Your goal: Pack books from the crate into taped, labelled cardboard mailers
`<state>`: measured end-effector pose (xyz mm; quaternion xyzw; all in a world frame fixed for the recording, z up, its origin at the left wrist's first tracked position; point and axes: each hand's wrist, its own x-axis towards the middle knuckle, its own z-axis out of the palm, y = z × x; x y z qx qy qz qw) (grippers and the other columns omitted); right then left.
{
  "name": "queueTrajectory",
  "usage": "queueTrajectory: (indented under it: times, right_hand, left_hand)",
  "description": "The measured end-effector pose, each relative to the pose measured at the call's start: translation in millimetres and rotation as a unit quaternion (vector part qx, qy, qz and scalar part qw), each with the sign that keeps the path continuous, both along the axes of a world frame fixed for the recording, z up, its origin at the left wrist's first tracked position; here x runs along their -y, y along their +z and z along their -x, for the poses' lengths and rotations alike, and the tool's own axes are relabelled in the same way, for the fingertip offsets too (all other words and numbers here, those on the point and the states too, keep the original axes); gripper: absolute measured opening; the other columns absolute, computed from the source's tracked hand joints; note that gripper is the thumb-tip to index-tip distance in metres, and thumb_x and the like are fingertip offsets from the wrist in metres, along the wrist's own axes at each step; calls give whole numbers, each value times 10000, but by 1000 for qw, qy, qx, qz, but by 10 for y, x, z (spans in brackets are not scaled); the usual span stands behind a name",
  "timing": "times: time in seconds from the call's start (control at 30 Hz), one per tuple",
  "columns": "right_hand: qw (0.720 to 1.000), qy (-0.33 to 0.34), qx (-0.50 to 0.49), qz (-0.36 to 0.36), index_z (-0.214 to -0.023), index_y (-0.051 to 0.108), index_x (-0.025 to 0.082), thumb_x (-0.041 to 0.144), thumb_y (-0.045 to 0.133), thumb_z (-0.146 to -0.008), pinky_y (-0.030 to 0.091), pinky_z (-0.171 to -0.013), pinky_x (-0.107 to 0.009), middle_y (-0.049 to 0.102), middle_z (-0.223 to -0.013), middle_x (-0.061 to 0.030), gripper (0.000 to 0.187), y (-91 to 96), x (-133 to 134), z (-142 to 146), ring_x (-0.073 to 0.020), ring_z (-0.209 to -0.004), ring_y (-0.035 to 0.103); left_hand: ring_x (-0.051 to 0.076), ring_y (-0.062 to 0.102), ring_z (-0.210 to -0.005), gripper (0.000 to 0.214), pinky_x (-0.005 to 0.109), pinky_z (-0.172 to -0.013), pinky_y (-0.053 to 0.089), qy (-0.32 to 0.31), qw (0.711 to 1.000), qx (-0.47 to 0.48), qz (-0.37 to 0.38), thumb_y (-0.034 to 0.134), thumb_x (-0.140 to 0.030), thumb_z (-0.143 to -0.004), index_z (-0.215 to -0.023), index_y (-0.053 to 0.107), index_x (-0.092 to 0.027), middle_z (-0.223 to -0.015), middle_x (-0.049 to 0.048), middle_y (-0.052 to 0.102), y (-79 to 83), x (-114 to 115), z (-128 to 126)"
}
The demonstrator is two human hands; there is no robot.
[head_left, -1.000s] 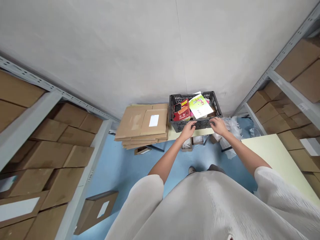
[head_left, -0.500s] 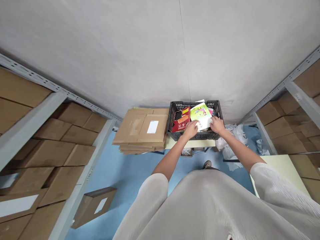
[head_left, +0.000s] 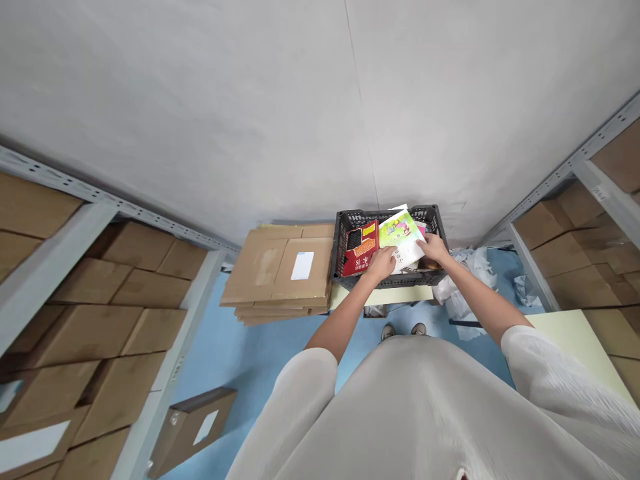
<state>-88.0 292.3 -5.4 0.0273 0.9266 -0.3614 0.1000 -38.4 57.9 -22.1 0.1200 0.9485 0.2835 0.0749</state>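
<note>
A white booklet with a green picture cover (head_left: pixel 404 233) lies tilted in a black plastic crate (head_left: pixel 345 277). My left hand (head_left: pixel 382 263) is closed on its lower left edge. With fingers bent, my right hand (head_left: pixel 434 247) grips the booklet's right edge. Beside it on the left, touching or nearly touching my left hand, is a red book (head_left: pixel 361 248) with orange and yellow patches. Other books or papers show partly beneath the booklet, mostly covered by it. The thumbs' undersides are hidden.
Flattened cardboard boxes (head_left: pixel 267 267) are stacked left of the crate on a pale table (head_left: pixel 345 295). Shelves of cartons stand on both sides. A carton (head_left: pixel 193 427) sits on the blue floor. White plastic bags (head_left: pixel 463 293) lie to the right.
The view has shifted slightly, and both my shoes now show. My hands stay on the booklet, with the right hand slightly farther left along its edge.
</note>
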Motion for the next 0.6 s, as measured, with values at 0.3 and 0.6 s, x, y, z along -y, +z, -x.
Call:
queueTrajectory:
  times: [0.3,0.6]
  right_hand:
    - [982,-37,-86,162,-1130,809,127,422,629,-906,590,-795,-347,827,-1017,-91,412,477,-220,-161,-262,-880,729]
    - [966,-178,-93,164,-1138,820,157,535,695,-885,590,-802,-336,823,-1021,-72,471,1019,-1304,-1261,-259,-914,739]
  left_hand:
    - [297,622,-1393,470,466,-1220,500,-105,983,-63,-136,517,-143,-1008,-1450,671,-182,-1464,141,681,161,-4,365]
    - [268,635,-1356,414,445,-1191,517,-279,927,-88,-233,487,-139,-1032,-1384,695,-205,-1400,116,701,432,-1273,407]
